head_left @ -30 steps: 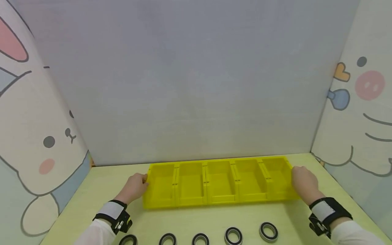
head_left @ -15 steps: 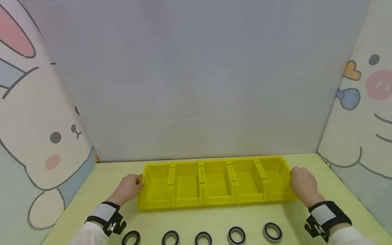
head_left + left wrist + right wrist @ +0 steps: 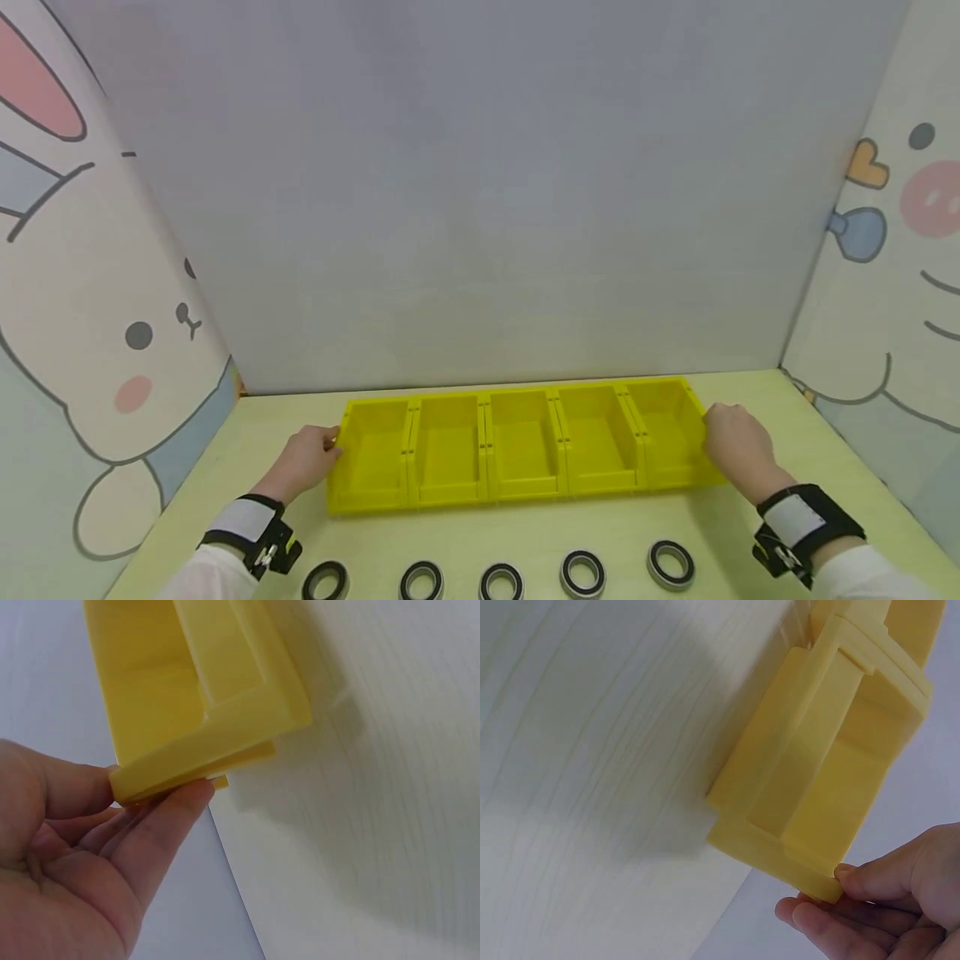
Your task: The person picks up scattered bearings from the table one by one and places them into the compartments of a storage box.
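Observation:
A yellow row of joined storage bins (image 3: 522, 446), with several open compartments in a line, stretches across the table between my hands. My left hand (image 3: 302, 458) pinches its left end; in the left wrist view the thumb is on the rim and the fingers (image 3: 169, 832) reach beneath the wall. At the opposite end my right hand (image 3: 742, 446) pinches the rim, thumb (image 3: 885, 874) on one side and fingers underneath. Nothing is seen inside the compartments. A shadow of the bins falls on the table; whether their base touches it I cannot tell.
Several black-and-silver ring bearings (image 3: 582, 573) lie in a row on the pale wooden table (image 3: 600, 521), nearer me than the bins. A grey-white panel (image 3: 480, 208) stands behind, and side panels with cartoon animals flank the table.
Both hands have shifted the yellow bins a little to the left over the table, keeping their grip on the two ends. The head view has turned slightly left. The bearings stay in their row.

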